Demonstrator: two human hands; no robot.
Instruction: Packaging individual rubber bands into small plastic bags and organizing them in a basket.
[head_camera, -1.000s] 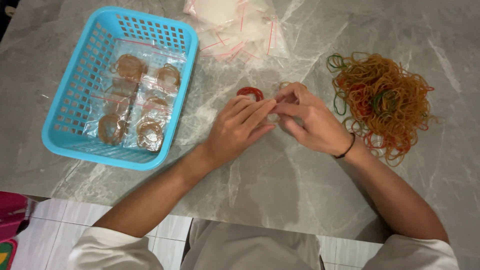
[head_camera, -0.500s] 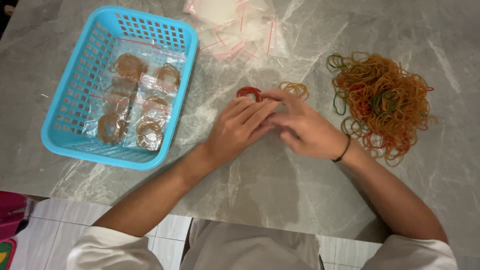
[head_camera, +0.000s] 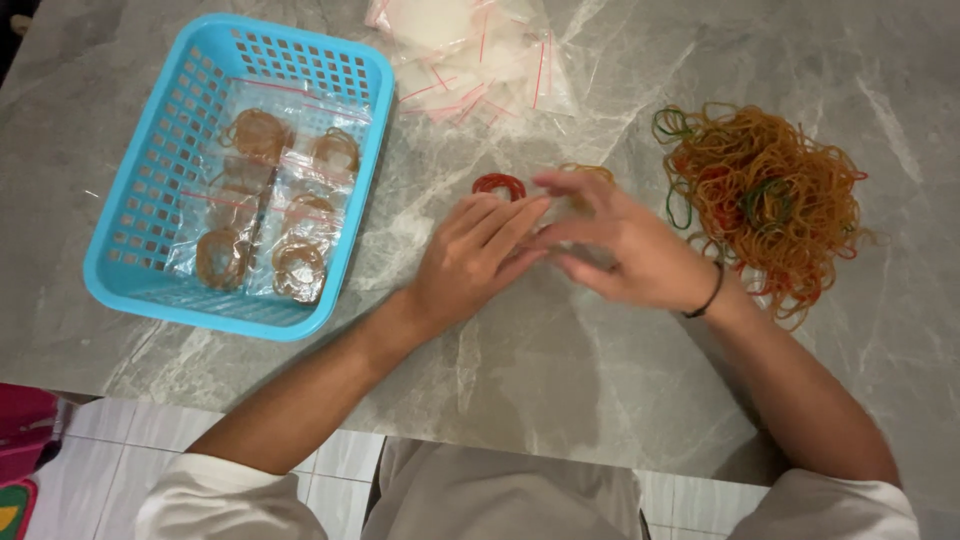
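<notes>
Seen from above on a grey marble table (head_camera: 560, 400): a blue plastic basket (head_camera: 130, 215) holds several clear bags already filled with rubber bands. To its right lie empty zip bags (head_camera: 470, 45), a small red band bundle (head_camera: 499, 185), and, farthest right, a large loose pile of rubber bands (head_camera: 765, 195), still unsorted. Right of the basket, the left hand (head_camera: 470, 265) rests flat, fingers extended; the right hand (head_camera: 630, 255), blurred, spreads open, gripping nothing visible.

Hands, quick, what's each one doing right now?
Left hand: open, flat on the table, holding nothing visible.
Right hand: blurred, fingers spread; cannot tell if it holds anything.
</notes>
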